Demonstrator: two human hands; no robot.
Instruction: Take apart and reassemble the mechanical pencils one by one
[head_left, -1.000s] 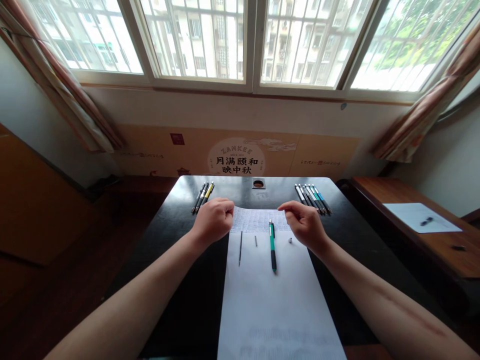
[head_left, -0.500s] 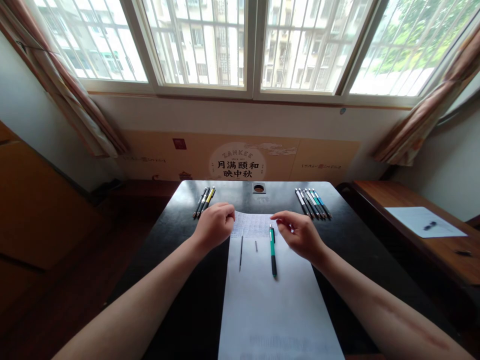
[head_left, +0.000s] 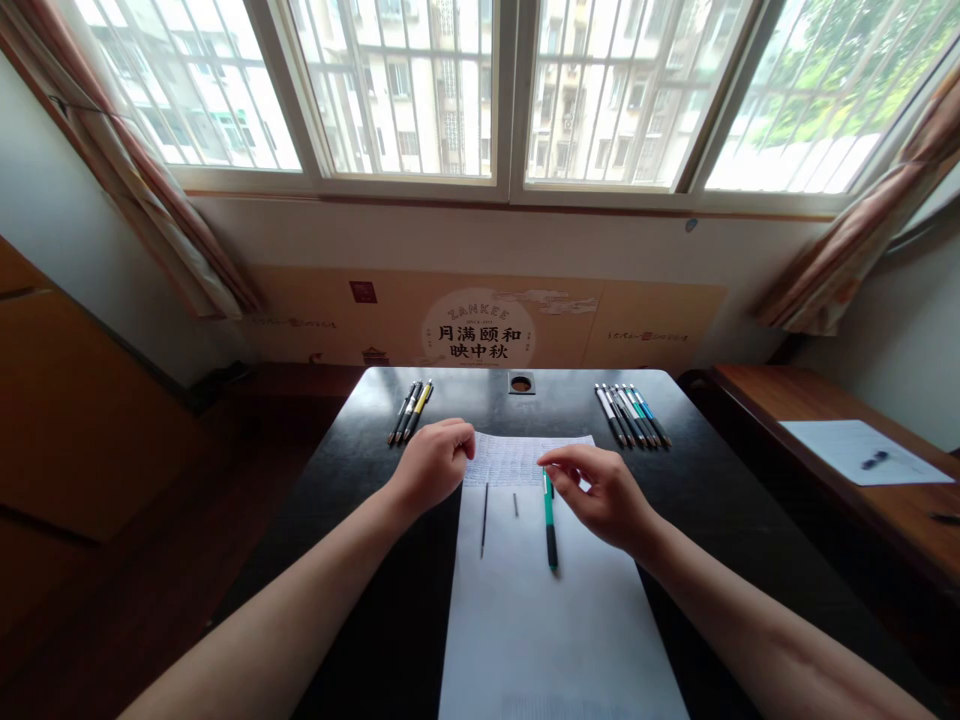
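Observation:
My left hand (head_left: 435,463) rests as a loose fist at the left edge of a long white paper (head_left: 547,630), and nothing shows in it. My right hand (head_left: 600,492) is bent over the paper's right side, thumb and forefinger apart. Its fingertips are at the upper end of a green pen (head_left: 549,525) with a black grip, which lies on the paper. To the pen's left lie a thin dark pen refill (head_left: 484,520) and a short grey piece (head_left: 515,505), too small to make out, perhaps a spring.
On the black table (head_left: 360,590), several pens (head_left: 634,415) lie in a row at the back right, and 3 pens (head_left: 410,411) at the back left. A square inset (head_left: 521,383) sits near the far edge. A wooden side table (head_left: 757,395) bears a white sheet (head_left: 832,450).
My right hand has lowered, its forefinger coming down to the green pen's upper end. My left hand stays in place. The whole view has shifted slightly.

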